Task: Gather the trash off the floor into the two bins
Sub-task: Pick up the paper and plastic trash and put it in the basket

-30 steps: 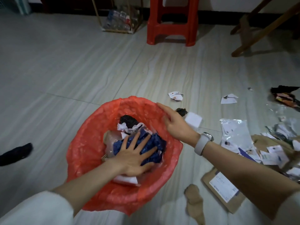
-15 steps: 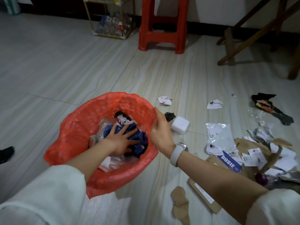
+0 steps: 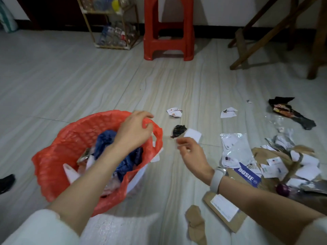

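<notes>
A bin lined with a red plastic bag [image 3: 58, 156] stands on the floor at the lower left, filled with blue plastic [image 3: 106, 140] and paper scraps. My left hand [image 3: 134, 131] is over the bin's far rim, its fingers pinching the red bag's edge. My right hand [image 3: 191, 152], with a white wristband, hovers just right of the bin, fingers loosely curled and holding nothing. Beyond it lie a black crumpled scrap [image 3: 179, 130] and a white block [image 3: 192, 135]. Only one bin is in view.
Litter covers the floor at right: a clear plastic mailer [image 3: 235, 149], torn paper and cardboard [image 3: 224, 211], a dark wrapper [image 3: 290, 112], small paper bits [image 3: 174, 112], a tan scrap [image 3: 196, 225]. A red stool [image 3: 168, 29], a wire rack [image 3: 113, 23] and wooden legs [image 3: 265, 32] stand at the back.
My left hand has lifted off the pressed-down trash and taken hold of the bag's far edge. My right hand has let go of the rim and moved right.
</notes>
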`<state>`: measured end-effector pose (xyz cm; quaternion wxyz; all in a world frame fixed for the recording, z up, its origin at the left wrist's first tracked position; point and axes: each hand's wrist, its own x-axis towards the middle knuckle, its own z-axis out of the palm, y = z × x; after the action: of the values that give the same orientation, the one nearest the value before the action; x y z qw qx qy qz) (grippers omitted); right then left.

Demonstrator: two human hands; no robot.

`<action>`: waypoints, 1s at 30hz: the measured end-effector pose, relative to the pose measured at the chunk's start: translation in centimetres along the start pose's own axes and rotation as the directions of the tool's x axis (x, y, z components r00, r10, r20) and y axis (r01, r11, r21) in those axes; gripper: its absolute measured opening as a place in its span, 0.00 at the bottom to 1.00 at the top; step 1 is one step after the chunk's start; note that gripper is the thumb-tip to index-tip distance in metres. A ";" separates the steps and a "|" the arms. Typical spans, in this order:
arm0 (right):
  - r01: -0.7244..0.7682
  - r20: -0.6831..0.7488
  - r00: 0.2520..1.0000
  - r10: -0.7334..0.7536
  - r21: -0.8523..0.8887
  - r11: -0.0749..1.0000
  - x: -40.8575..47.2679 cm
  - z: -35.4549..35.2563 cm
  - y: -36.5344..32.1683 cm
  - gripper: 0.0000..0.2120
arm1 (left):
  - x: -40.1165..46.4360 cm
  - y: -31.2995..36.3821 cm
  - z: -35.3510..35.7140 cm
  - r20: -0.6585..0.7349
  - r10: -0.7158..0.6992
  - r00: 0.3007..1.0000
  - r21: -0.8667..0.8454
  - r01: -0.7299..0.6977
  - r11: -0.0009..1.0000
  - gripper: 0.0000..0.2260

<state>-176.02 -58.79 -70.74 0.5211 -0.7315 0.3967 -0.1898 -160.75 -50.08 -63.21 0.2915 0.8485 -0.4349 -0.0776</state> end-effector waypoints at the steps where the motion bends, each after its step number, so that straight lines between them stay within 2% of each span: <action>1: -0.043 -0.046 0.998 0.041 -0.039 0.998 0.7 -1.6 1.5 0.13 | 0.0 1.7 1.8 0.006 0.040 0.999 -0.004 -0.040 0.999 0.13; 3: -0.149 -0.109 0.985 0.136 -0.114 0.982 1.8 -4.9 4.5 0.14 | 0.0 4.6 5.9 0.088 0.130 0.988 -0.003 -0.131 0.991 0.14; 5: -0.272 -0.130 0.960 0.248 -0.224 0.936 2.4 -8.3 7.7 0.15 | -0.1 6.4 10.8 0.251 0.177 0.952 -0.002 -0.182 0.983 0.15; 8: -0.375 -0.132 0.926 0.353 -0.398 0.837 2.2 -12.3 12.3 0.17 | -1.0 6.8 17.8 0.555 0.110 0.824 0.060 -0.172 0.983 0.17; 11: -0.349 -0.074 0.925 0.373 -0.554 0.756 2.2 -14.4 16.0 0.18 | -2.1 6.0 23.5 0.732 0.088 0.676 0.142 -0.278 0.950 0.19; 14: -0.284 -0.054 0.942 0.332 -0.655 0.700 3.2 -15.3 18.2 0.18 | -2.9 5.1 27.2 0.759 0.146 0.635 0.172 -0.412 0.895 0.22; 17: -0.185 -0.043 0.971 0.233 -0.753 0.632 4.7 -14.9 19.4 0.20 | -4.0 3.7 29.5 0.725 0.245 0.644 0.168 -0.510 0.844 0.17; 19: -0.143 0.000 0.973 0.231 -0.782 0.607 5.5 -13.9 19.6 0.25 | -4.4 2.3 30.2 0.623 0.361 0.694 0.133 -0.549 0.825 0.13; 21: -0.131 0.039 0.962 0.270 -0.801 0.585 6.0 -12.9 20.1 0.29 | -4.5 1.0 30.9 0.520 0.401 0.755 0.084 -0.512 0.855 0.10; 23: -0.099 0.067 0.961 0.269 -0.825 0.557 6.2 -12.1 20.4 0.26 | -4.6 0.2 31.3 0.469 0.365 0.804 0.045 -0.435 0.899 0.07; 26: -0.060 0.084 0.977 0.197 -0.776 0.628 6.8 -12.2 20.7 0.16 | -4.5 -0.2 31.1 0.313 0.332 0.890 0.031 -0.358 0.933 0.01; 28: -0.073 -0.035 0.997 0.069 -0.740 0.668 7.2 -13.2 21.0 0.13 | -3.7 -0.4 30.4 0.184 0.262 0.948 0.106 -0.284 0.953 0.06; 30: -0.129 -0.189 0.982 -0.022 -0.748 0.651 7.8 -14.3 21.7 0.14 | -2.2 -1.0 29.5 0.024 0.099 0.995 0.219 -0.101 0.970 0.03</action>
<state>-189.44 -76.73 -86.13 0.1359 -0.8494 0.5067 -0.0570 -172.78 -60.52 -88.18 0.1967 0.8520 -0.4848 -0.0196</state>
